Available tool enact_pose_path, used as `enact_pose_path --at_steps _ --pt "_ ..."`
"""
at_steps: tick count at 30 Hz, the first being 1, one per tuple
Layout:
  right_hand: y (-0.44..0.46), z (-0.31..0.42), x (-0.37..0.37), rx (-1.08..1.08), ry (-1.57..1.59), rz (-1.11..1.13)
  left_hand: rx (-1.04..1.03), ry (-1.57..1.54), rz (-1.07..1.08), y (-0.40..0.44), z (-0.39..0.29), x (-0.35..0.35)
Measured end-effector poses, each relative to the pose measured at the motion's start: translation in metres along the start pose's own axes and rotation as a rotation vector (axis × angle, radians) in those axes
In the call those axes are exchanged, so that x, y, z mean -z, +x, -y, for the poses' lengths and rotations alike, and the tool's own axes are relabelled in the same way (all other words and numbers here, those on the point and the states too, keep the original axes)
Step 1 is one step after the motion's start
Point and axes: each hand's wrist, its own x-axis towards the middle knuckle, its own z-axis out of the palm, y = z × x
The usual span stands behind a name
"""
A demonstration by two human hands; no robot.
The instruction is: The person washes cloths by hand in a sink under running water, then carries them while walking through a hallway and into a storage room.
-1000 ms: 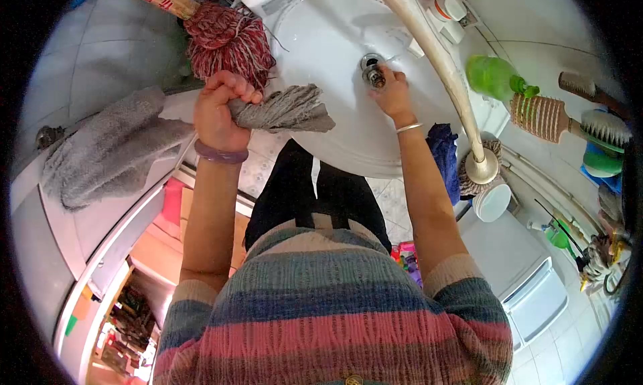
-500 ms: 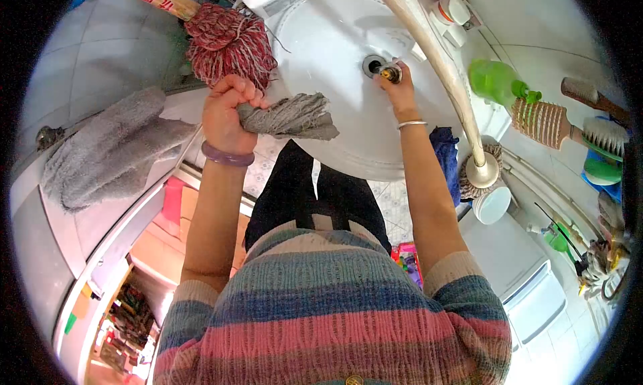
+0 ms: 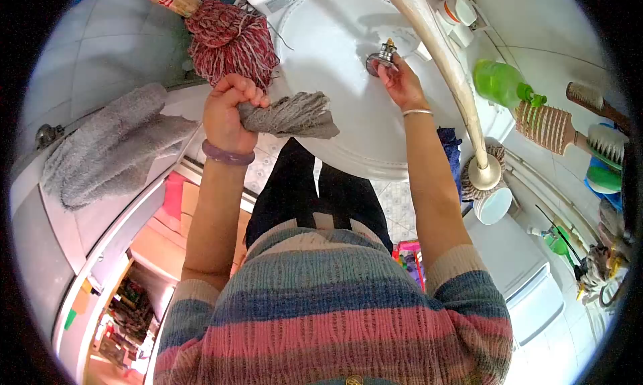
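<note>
My left hand [image 3: 232, 114] is closed around a crumpled grey rag [image 3: 295, 116], whose loose end sticks out to the right by the basin's near-left rim. My right hand [image 3: 402, 85] is inside the white washbasin [image 3: 335, 84]. Between its fingers and thumb is a metal drain stopper [image 3: 385, 55], shiny, with a brass-coloured part at its far end. The stopper is tilted above the basin floor, around where the drain hole lies. That hole is hidden behind the stopper and fingers.
A red-and-white mop head [image 3: 231, 40] hangs left of the basin. A grey towel [image 3: 114, 147] drapes over a ledge. A pale curved pole [image 3: 445, 63] crosses the basin's right side. Farther right are a green bottle [image 3: 495, 82], a hairbrush [image 3: 546, 127] and a white cup [image 3: 492, 205].
My right hand has turned, bringing the stopper's disc over the drain hole, which showed beside the hand before. My left hand keeps its hold on the rag, almost unmoved.
</note>
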Motion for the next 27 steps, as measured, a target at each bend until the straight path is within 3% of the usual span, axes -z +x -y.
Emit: enact_pose_path --at_steps 4,7,8,11,12,15,16,19,27 --pt "0.002 0.011 0.018 -0.077 0.164 0.155 0.008 -0.023 0.005 0.002 0.0 0.003" --pt "-0.003 0.006 0.013 0.173 -0.337 -0.204 0.015 -0.048 0.032 0.003 0.001 0.003" --pt "-0.005 0.008 0.009 0.226 -0.729 -0.302 0.013 -0.046 0.03 0.003 0.001 0.003" --pt "-0.007 -0.005 0.015 0.881 -1.71 -0.358 0.01 -0.038 0.04 0.003 0.001 0.003" --pt "-0.007 -0.009 0.012 0.781 -1.704 -0.405 0.008 -0.034 0.047 0.003 0.001 0.003" --pt "-0.006 -0.016 0.007 0.756 -1.832 -0.328 0.014 -0.023 0.011 0.001 -0.002 0.0" --pt "-0.005 -0.021 0.006 0.868 -1.887 -0.382 0.01 -0.016 0.002 0.001 -0.002 0.0" --pt "-0.005 -0.018 -0.003 0.706 -1.962 -0.265 0.006 -0.016 0.003 0.001 -0.002 0.001" --pt "-0.004 -0.02 -0.002 0.781 -1.974 -0.135 0.008 -0.029 -0.028 0.0 0.0 0.0"
